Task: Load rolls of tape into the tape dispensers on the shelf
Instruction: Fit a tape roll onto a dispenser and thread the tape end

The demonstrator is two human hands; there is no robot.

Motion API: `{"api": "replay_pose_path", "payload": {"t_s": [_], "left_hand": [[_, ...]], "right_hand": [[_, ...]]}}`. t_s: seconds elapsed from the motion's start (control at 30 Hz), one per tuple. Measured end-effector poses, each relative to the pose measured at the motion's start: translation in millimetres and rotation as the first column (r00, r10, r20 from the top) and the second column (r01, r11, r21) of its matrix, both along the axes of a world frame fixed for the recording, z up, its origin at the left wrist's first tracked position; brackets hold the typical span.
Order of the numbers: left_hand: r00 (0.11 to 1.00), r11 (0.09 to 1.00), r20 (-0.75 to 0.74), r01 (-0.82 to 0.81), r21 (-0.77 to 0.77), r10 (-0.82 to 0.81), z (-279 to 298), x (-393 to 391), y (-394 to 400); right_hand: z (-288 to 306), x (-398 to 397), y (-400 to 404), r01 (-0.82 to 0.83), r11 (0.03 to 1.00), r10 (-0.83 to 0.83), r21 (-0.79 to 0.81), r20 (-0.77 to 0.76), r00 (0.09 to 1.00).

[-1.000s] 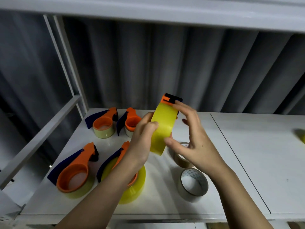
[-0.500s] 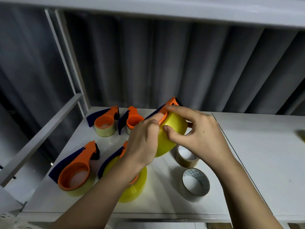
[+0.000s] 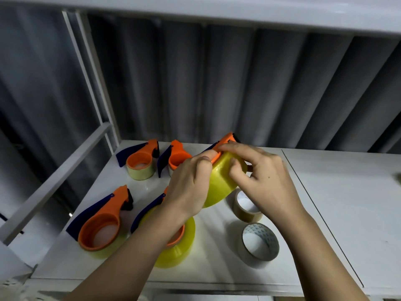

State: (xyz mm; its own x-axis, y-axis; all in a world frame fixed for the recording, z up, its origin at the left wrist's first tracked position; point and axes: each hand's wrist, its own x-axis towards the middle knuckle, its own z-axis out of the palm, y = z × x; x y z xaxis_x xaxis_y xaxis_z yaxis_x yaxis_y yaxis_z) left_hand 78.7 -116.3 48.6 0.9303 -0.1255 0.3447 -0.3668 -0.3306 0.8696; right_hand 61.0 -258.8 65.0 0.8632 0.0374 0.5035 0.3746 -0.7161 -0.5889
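Note:
Both hands hold a yellow tape roll that sits in an orange dispenser with a blue handle, lifted over the white shelf. My left hand grips the roll's left side. My right hand curls its fingers over the roll's top and the orange rim. Two loose rolls lie on the shelf below my right hand: a brown one and a pale one.
Several loaded orange and blue dispensers stand on the shelf's left part: two at the back, one front left, one with a yellow roll under my left forearm. A metal rail borders the left; an upper shelf hangs overhead.
The roll and dispenser have tipped from upright to slanted and come down closer to the shelf. My right fingers have curled further over the roll's top.

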Motion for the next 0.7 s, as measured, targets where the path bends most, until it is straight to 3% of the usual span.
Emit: {"api": "replay_pose_path", "payload": {"t_s": [0.3, 0.7], "left_hand": [[1.000, 1.000, -0.015, 0.001, 0.005, -0.001, 5.3, 0.5, 1.6], [0.999, 0.998, 0.018, -0.034, 0.057, 0.033, 3.1, -0.8, -0.9]], "right_hand": [[1.9, 3.5, -2.3, -0.077, 0.997, 0.077, 0.027, -0.019, 0.997], [-5.5, 8.4, -2.4, -0.028, 0.999, 0.026, 0.039, 0.062, 0.998]]}}
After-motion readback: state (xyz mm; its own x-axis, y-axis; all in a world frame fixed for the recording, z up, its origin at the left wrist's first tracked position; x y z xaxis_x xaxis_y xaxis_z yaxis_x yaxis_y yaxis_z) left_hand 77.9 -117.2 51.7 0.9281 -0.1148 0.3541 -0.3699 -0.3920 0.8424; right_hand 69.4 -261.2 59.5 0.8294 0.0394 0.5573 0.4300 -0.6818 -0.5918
